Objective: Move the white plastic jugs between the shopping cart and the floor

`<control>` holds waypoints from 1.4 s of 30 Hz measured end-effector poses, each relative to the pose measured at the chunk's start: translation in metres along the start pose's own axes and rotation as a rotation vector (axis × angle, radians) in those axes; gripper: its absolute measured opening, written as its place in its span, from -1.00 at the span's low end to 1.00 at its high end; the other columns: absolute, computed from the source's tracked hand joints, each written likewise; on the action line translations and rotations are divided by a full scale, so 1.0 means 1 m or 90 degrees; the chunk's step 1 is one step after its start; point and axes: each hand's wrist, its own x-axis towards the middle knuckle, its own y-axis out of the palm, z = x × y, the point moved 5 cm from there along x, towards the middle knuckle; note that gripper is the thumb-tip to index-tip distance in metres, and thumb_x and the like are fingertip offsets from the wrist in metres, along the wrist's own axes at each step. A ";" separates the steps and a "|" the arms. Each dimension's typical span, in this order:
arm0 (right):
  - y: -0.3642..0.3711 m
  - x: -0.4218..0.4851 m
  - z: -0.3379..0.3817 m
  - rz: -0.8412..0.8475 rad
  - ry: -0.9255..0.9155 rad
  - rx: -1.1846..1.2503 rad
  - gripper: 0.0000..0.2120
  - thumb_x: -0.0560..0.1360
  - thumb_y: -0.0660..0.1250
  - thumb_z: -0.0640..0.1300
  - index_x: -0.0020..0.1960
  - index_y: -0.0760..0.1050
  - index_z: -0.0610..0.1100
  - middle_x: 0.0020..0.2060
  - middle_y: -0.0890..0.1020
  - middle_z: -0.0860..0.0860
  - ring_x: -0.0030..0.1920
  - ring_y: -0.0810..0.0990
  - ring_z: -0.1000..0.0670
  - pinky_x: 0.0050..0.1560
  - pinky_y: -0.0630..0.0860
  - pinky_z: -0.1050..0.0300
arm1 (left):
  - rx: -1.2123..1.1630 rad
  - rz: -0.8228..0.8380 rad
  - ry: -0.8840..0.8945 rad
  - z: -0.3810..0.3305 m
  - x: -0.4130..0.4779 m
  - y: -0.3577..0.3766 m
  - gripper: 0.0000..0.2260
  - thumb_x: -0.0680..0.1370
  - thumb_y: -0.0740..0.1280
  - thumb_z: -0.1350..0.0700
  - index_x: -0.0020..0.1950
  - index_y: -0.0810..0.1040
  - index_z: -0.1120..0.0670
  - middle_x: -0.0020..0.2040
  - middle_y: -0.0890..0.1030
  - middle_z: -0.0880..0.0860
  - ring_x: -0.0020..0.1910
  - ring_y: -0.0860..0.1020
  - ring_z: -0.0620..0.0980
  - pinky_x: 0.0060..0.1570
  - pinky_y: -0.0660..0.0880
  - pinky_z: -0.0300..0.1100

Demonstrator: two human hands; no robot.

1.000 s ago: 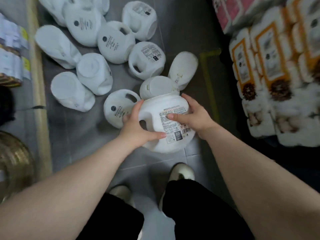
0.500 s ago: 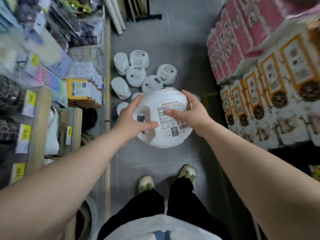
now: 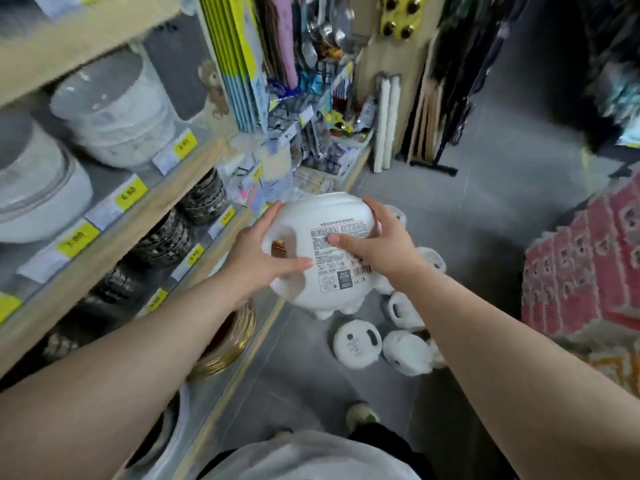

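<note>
I hold one white plastic jug [image 3: 322,244] in both hands at chest height, label side up and handle hole to the left. My left hand [image 3: 258,258] grips its handle side, thumb across the front. My right hand [image 3: 375,242] grips its right side, thumb on the label. Below it, several more white jugs [image 3: 356,342] lie on the grey floor [image 3: 467,209], partly hidden by the held jug and my right arm. No shopping cart is in view.
Wooden shelves [image 3: 145,202] with stacked bowls and yellow price tags run along the left. Red packaged goods [image 3: 585,268] are stacked at the right. Rolled mats and boards [image 3: 388,123] lean at the aisle's far end. My shoes [image 3: 360,415] stand on the floor below.
I have stood up and lifted the jug away from the pile on the floor. The view has swung left toward the shelves. Both hands keep the same hold.
</note>
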 end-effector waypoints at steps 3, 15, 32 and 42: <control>0.014 0.027 0.021 0.107 -0.046 -0.029 -0.13 0.03 0.64 0.28 0.26 0.40 0.18 0.07 0.65 0.08 0.05 0.66 0.01 0.04 0.62 -0.09 | -0.040 -0.113 -0.011 -0.001 -0.011 -0.017 0.01 -0.06 0.63 -0.31 0.29 0.21 -0.57 0.36 0.46 -0.10 0.30 0.48 -0.02 0.29 0.43 0.09; 0.161 -0.039 0.068 0.528 -0.193 -0.132 -0.45 0.27 0.61 -0.06 0.11 0.41 0.24 -0.07 0.62 0.27 -0.10 0.61 0.32 -0.09 0.60 0.29 | -0.095 -0.577 -0.104 0.041 -0.200 -0.061 -0.08 0.21 0.65 0.12 0.47 0.30 -0.15 0.16 0.53 -0.12 0.08 0.52 -0.16 -0.05 0.39 -0.54; 0.366 -0.450 0.029 0.999 -0.252 -0.169 -0.13 0.24 0.63 -0.11 0.45 0.30 0.03 0.18 0.58 0.11 0.09 0.60 0.09 0.09 0.56 0.19 | -0.140 -1.050 -0.306 0.115 -0.658 -0.022 -0.03 0.13 0.67 -0.04 0.46 0.29 -0.21 0.30 0.46 -0.08 0.19 0.53 -0.13 0.22 0.47 -0.11; 0.440 -0.705 -0.016 1.302 -0.320 -0.222 -0.12 0.25 0.62 -0.15 0.48 0.30 -0.05 0.18 0.54 0.16 0.10 0.56 0.14 0.23 0.49 0.17 | -0.154 -1.324 -0.497 0.146 -0.869 0.046 0.01 0.05 0.65 -0.19 0.41 0.25 -0.36 0.34 0.40 -0.06 0.24 0.47 -0.07 0.27 0.44 -0.04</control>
